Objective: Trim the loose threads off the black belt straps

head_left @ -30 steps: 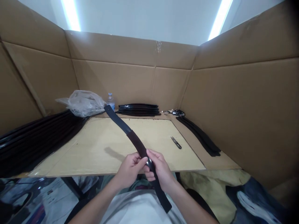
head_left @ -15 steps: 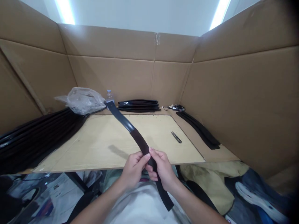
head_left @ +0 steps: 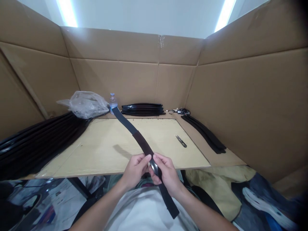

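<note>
A long dark-brown leather strap (head_left: 141, 144) slants from the table's far left corner, over the near edge, down to the person's lap. The left hand (head_left: 134, 170) and right hand (head_left: 166, 175) both pinch it at that near edge. Small black thread snips (head_left: 181, 141) lie near the right edge.

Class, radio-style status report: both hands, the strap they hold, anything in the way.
Left hand and right hand both pinching the dark strap above the table edge. Strap's far end points at the water bottle. Snips lie clear, right.
</note>
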`<state>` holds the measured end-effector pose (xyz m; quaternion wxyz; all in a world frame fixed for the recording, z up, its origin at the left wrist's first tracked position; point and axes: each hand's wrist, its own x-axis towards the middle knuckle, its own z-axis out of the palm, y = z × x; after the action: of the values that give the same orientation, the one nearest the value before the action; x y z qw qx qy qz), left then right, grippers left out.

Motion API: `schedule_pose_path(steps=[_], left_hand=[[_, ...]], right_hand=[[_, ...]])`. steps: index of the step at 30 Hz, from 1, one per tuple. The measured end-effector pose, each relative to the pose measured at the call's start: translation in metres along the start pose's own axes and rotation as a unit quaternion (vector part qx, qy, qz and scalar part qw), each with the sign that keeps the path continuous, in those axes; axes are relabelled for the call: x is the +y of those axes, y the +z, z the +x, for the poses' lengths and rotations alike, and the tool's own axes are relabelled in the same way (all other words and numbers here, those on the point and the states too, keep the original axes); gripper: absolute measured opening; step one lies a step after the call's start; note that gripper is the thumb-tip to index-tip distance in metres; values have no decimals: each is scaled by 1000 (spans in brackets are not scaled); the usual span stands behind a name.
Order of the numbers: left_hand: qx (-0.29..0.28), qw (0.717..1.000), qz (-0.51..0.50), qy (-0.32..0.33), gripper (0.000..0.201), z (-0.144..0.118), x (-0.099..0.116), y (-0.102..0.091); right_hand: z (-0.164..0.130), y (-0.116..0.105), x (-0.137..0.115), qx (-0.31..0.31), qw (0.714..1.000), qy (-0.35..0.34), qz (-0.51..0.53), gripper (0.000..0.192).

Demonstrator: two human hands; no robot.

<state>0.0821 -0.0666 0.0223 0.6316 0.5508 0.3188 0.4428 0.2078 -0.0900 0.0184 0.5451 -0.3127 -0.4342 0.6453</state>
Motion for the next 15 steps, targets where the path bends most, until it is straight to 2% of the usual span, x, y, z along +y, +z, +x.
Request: schedule_pose_path(steps=[2, 4, 10, 15], left_hand=[[-50, 999, 11, 13, 29, -2, 4, -2], [-71, 997, 14, 15, 29, -4, 5, -4], [-87, 995, -40, -12, 30, -2, -4, -6], [-76, 997, -30, -9, 27, 0, -4, -5]], right_hand=[[0, -1, -1, 5, 1000, 13, 0, 31], [-1, -2, -1, 10, 1000, 25, 1, 32], [-1, -2, 1, 19, 999, 22, -18, 35], [2, 0, 8, 28, 999, -22, -33, 38]])
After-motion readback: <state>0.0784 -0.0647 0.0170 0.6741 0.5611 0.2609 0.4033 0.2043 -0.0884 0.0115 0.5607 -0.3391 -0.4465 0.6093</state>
